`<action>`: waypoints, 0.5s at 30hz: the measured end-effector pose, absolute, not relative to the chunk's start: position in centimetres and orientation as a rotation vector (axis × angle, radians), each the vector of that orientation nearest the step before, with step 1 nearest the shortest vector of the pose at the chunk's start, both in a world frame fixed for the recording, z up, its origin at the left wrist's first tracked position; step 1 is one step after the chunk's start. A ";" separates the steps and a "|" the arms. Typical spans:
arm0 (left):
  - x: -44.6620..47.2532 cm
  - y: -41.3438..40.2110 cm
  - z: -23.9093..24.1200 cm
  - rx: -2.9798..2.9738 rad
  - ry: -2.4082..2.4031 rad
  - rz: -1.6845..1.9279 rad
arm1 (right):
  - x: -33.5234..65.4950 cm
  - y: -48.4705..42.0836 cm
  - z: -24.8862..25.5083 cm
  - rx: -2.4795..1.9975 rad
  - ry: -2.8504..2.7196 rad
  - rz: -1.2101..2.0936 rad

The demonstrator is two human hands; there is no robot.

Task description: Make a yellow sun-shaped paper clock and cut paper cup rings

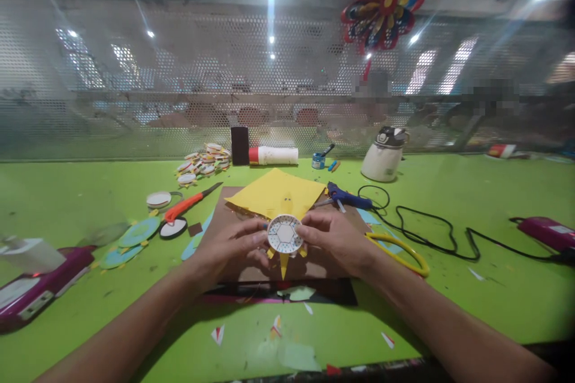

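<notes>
Between my two hands is a small paper turtle. Its round white shell has a hexagon drawn on it and coloured dots, with a yellow head, legs and pointed tail. My left hand pinches the shell's left edge, and my right hand grips the right edge with thumb and fingers. The turtle is held over a brown board. Just behind it lies a sheet of yellow paper on the board. A blue glue gun rests beyond my right hand.
Left of the board lie an orange-handled cutter, rolls of tape and blue paper discs. Yellow-handled scissors and a black cord are on the right. At the back stand a pile of paper pieces and a kettle.
</notes>
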State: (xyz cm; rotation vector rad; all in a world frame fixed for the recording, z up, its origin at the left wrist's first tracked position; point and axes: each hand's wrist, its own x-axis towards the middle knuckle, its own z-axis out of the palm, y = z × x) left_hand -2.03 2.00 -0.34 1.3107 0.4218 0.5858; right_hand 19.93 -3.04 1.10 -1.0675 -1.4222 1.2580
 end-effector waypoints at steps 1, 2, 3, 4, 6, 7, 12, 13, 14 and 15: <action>-2.0 1.9 -0.2 1.332 0.428 0.583 | 19.8 -3.1 1.2 -1.082 -1.451 1.234; -1.9 1.8 -0.1 1.373 0.450 0.579 | 19.7 -3.1 1.3 -1.089 -1.477 1.212; -1.9 1.7 0.1 1.423 0.486 0.573 | 19.6 -3.2 1.3 -1.093 -1.502 1.191; -1.9 1.6 0.2 1.469 0.531 0.570 | 19.5 -3.3 1.3 -1.095 -1.523 1.169; -1.9 1.4 0.4 1.512 0.611 0.568 | 19.5 -3.3 1.2 -1.100 -1.552 1.137; -1.9 1.4 0.4 1.504 0.632 0.569 | 19.5 -3.4 1.2 -1.103 -1.562 1.131; -1.8 1.5 0.2 1.399 0.617 0.579 | 19.5 -3.5 1.2 -1.076 -1.588 1.109; -1.8 1.5 0.3 1.378 0.616 0.593 | 19.4 -3.5 1.3 -1.066 -1.581 1.099; -1.7 1.4 0.5 1.356 0.621 0.608 | 19.4 -3.7 1.4 -1.057 -1.565 1.095; -1.6 1.3 0.8 1.338 0.628 0.625 | 19.3 -3.8 1.5 -1.049 -1.544 1.097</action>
